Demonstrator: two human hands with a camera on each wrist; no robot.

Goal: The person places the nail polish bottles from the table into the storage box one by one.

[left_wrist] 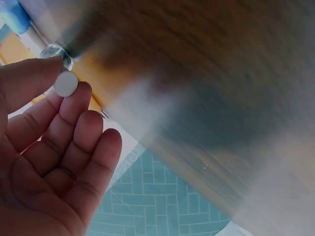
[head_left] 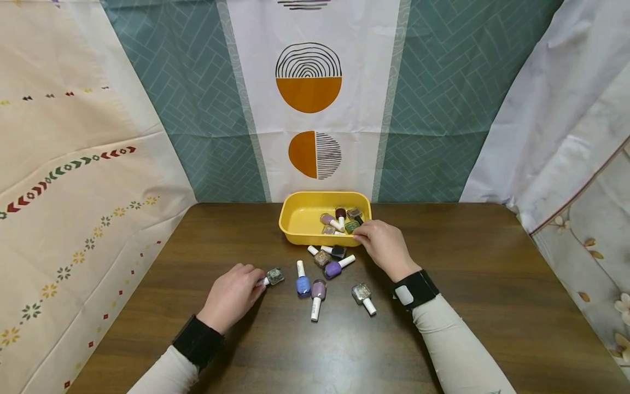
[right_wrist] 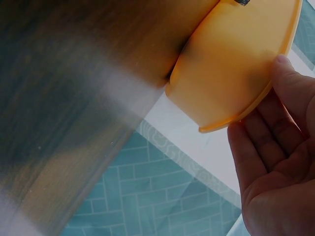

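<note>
Left hand pinches glittery dark-flecked bottle by its white cap, left of the blue bottle; right hand grips yellow tray by its rim; left wrist view shows cap's round end, hidden from head view.

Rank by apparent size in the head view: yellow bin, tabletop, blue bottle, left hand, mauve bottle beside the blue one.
1. Tabletop
2. Yellow bin
3. Left hand
4. Blue bottle and mauve bottle: too alike to rank
</note>
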